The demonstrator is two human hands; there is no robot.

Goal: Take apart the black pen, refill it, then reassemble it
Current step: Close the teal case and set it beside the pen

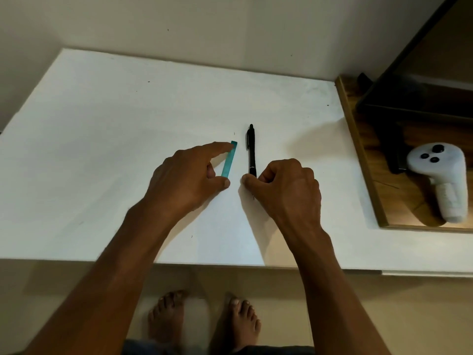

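Observation:
The black pen [251, 149] lies on the white table [128, 139], pointing away from me, clip end far. My right hand [286, 188] has its fingers curled and pinches the pen's near end between thumb and fingers; that tip is hidden. To the pen's left lies a slim teal case [229, 159], roughly parallel to it. My left hand [189, 178] holds this case lengthwise, forefinger on its far end and thumb at its near end.
A wooden board [368, 160] lies at the table's right, carrying a white handheld controller [440, 175] and a dark object [394, 149]. A dark frame [409, 73] rises behind it. The wall borders the table's far edge. Bare feet [204, 321] stand below the near edge.

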